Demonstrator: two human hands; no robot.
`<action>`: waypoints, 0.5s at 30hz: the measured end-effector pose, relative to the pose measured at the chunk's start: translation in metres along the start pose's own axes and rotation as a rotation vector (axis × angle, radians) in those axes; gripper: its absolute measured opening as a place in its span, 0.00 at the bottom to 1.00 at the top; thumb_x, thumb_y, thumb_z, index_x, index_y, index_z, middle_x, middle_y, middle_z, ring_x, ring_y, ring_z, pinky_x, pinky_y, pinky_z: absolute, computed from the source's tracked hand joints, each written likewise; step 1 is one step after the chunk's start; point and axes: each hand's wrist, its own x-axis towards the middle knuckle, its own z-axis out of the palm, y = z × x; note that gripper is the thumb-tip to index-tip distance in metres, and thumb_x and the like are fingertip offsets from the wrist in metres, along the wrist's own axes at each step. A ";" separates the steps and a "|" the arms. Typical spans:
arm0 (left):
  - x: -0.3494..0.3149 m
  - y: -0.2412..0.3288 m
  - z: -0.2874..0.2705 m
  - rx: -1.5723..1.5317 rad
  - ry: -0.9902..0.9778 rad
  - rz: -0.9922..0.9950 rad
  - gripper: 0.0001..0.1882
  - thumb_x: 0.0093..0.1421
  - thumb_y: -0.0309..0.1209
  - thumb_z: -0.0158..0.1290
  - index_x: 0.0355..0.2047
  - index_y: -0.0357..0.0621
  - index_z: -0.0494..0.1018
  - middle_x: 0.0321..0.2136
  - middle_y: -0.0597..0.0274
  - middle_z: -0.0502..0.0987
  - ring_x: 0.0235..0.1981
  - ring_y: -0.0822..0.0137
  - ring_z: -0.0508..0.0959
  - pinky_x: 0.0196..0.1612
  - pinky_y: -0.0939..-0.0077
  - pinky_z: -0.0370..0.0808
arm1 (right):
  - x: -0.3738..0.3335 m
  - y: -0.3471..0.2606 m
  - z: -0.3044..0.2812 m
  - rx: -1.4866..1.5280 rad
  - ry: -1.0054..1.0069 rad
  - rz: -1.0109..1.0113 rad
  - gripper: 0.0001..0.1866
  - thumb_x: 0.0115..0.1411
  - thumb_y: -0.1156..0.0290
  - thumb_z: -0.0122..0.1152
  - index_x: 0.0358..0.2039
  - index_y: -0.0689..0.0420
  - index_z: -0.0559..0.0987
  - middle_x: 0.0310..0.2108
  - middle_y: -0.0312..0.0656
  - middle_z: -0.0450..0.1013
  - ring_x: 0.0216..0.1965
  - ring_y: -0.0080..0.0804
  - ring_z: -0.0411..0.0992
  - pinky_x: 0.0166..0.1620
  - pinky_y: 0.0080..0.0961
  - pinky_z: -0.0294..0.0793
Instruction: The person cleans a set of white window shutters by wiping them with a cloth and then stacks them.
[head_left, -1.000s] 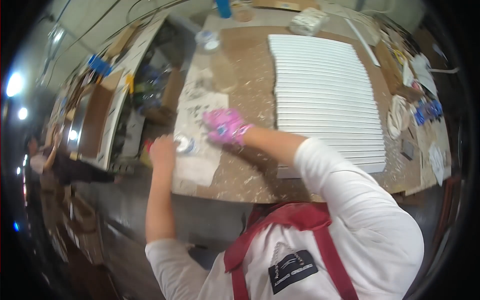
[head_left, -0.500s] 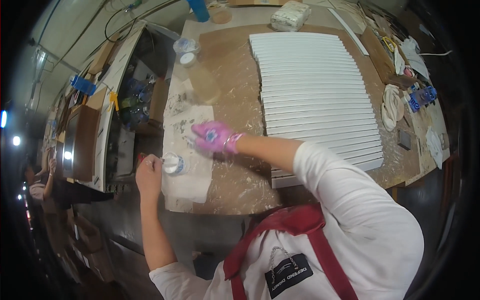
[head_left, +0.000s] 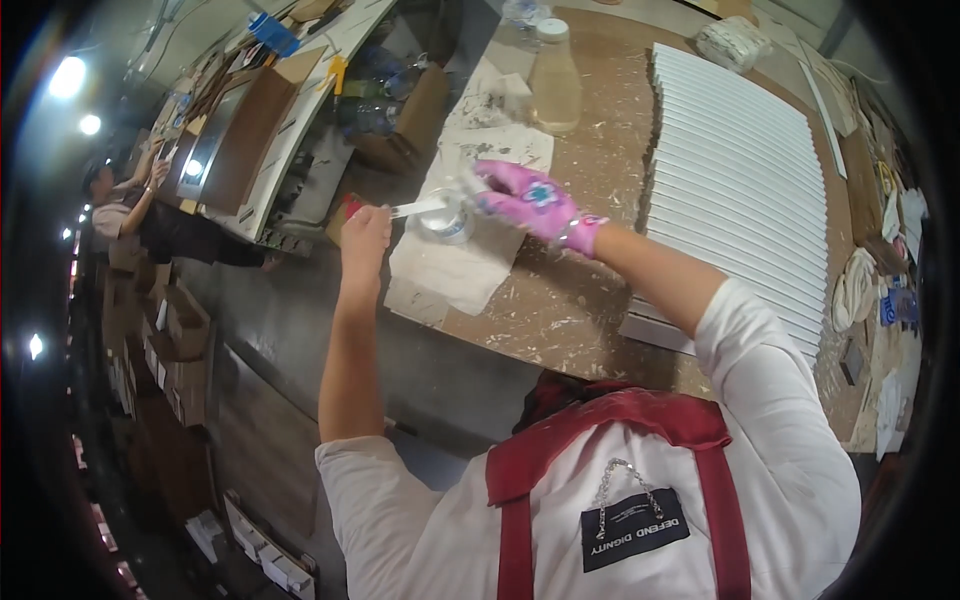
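My left hand [head_left: 367, 240] is bare and closed around a flat white stick [head_left: 415, 208], whose far end reaches over the mouth of a small clear jar [head_left: 447, 222] with whitish contents. My right hand [head_left: 535, 203] wears a pink glove with a blue flower on its back. Its fingers curve apart from the thumb beside the jar's rim, with whitish fingertips; nothing held shows between them. The jar stands on a stained white sheet [head_left: 468, 275] at the table's left edge. A bottle of cloudy, yellowish liquid [head_left: 556, 85] with a white cap stands farther back.
Many white slats [head_left: 735, 180] lie in a row on the brown, paint-spattered table [head_left: 590, 290]. A wrapped white bundle [head_left: 733, 43] is behind them. At the right lie a coiled cloth [head_left: 855, 290] and a dark block [head_left: 851, 361]. Another person [head_left: 135, 205] stands far left.
My view has turned left, so the table appears farther right. The white stick in my left hand now shows plainly, reaching to the jar. My gloved right hand has come nearer the jar.
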 end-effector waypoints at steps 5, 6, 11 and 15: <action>-0.012 -0.017 -0.024 -0.169 -0.029 -0.005 0.10 0.65 0.32 0.50 0.24 0.52 0.68 0.18 0.80 0.61 0.19 0.86 0.60 0.20 0.88 0.55 | 0.028 -0.032 0.030 -0.394 -0.197 -0.164 0.23 0.60 0.53 0.50 0.48 0.56 0.71 0.43 0.48 0.72 0.47 0.48 0.71 0.51 0.41 0.69; -0.012 -0.015 -0.026 -0.141 0.022 -0.027 0.09 0.65 0.32 0.50 0.25 0.52 0.70 0.18 0.79 0.61 0.17 0.86 0.59 0.19 0.88 0.54 | 0.032 -0.025 0.037 -0.523 -0.144 -0.159 0.20 0.59 0.54 0.51 0.45 0.55 0.71 0.41 0.47 0.72 0.45 0.47 0.71 0.49 0.41 0.69; -0.010 -0.010 -0.023 0.001 0.103 0.036 0.12 0.64 0.31 0.49 0.22 0.47 0.67 0.16 0.76 0.62 0.16 0.83 0.58 0.19 0.84 0.52 | 0.025 -0.023 0.031 -0.564 0.106 -0.213 0.18 0.58 0.57 0.50 0.43 0.55 0.71 0.33 0.46 0.73 0.38 0.47 0.74 0.41 0.43 0.72; -0.005 -0.007 -0.003 -0.142 0.049 0.074 0.12 0.64 0.31 0.49 0.22 0.47 0.66 0.16 0.75 0.62 0.16 0.83 0.58 0.19 0.84 0.53 | 0.021 -0.024 0.033 -0.654 0.025 -0.247 0.15 0.56 0.58 0.51 0.37 0.56 0.72 0.31 0.43 0.73 0.34 0.47 0.75 0.36 0.40 0.73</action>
